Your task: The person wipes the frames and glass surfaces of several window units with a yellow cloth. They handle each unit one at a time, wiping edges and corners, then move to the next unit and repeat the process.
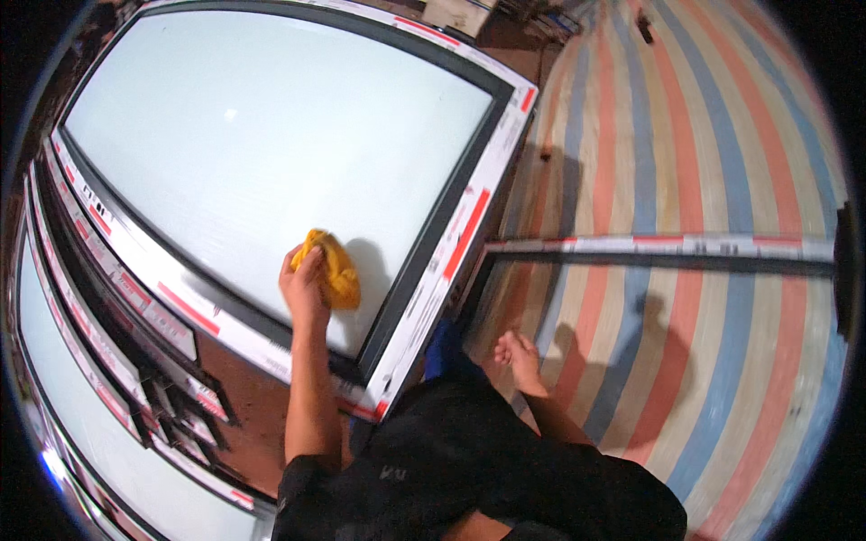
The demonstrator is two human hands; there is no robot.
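Note:
My left hand [303, 287] is closed on a bunched yellow cloth [339, 272], which lies against a pale glass pane [253, 135] near its lower right corner. The cloth's shadow falls on the glass just beside it. Around the pane runs a dark frame [451, 180] whose outer edge carries white and red printed protective film [465, 236]. My right hand [517, 359] hangs away from the pane, its fingers curled in, with nothing visible in it.
Several more film-edged frames [135, 307] are stacked at the left, close to another pale pane [99, 433]. On my right stands a film-edged frame bar [667, 245] in front of a red, blue and cream striped sheet [686, 135]. Brown floor [239, 388] shows between the frames.

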